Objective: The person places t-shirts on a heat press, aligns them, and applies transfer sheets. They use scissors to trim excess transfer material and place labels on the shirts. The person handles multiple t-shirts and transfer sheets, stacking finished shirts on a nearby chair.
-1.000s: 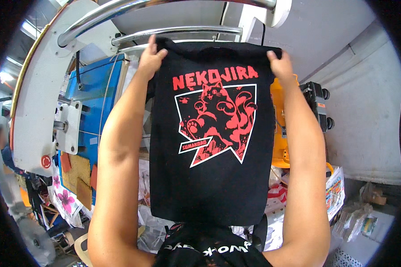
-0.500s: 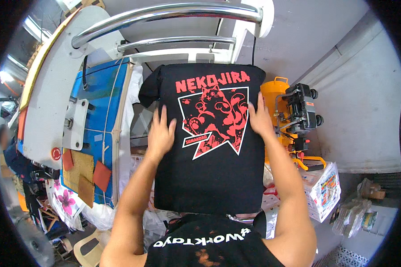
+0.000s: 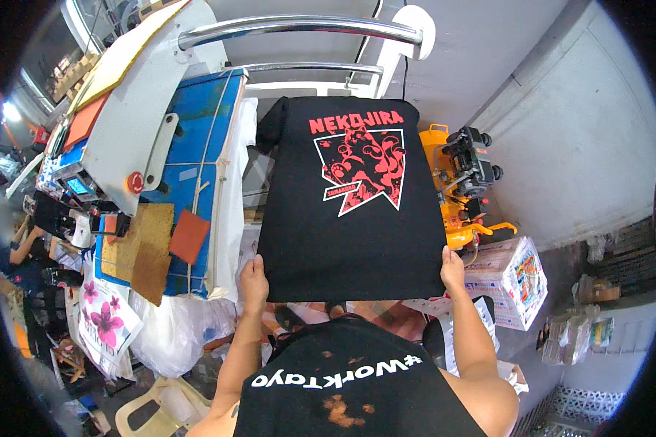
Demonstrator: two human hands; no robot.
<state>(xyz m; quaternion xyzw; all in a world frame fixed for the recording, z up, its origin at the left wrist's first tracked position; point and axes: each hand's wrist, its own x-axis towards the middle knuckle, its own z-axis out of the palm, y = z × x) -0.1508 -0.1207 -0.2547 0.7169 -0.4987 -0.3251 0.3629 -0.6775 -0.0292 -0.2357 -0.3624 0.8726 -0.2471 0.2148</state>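
Fingers of L hand [image 3: 254,284] & R hand [image 3: 452,268] pinch blk T-shirt [image 3: 353,244] by side edges nr hem corners; it's spread nr wht frame [image 3: 299,88], support hidden. Uneven L/R pull could skew/crease it.

A black top [image 3: 393,404] shows at six o'clock, leaving both arms bare up to the shoulders. Bold white lettering [image 3: 328,375] curves across its chest. An irregular orange-brown blotch [image 3: 339,413] marks the dark cloth at six o'clock from that print, and a few smaller, fainter spots [image 3: 327,355] lie at its twelve o'clock. The left hand [image 3: 254,282] at eight o'clock and the right hand [image 3: 453,271] at four are ungloved.
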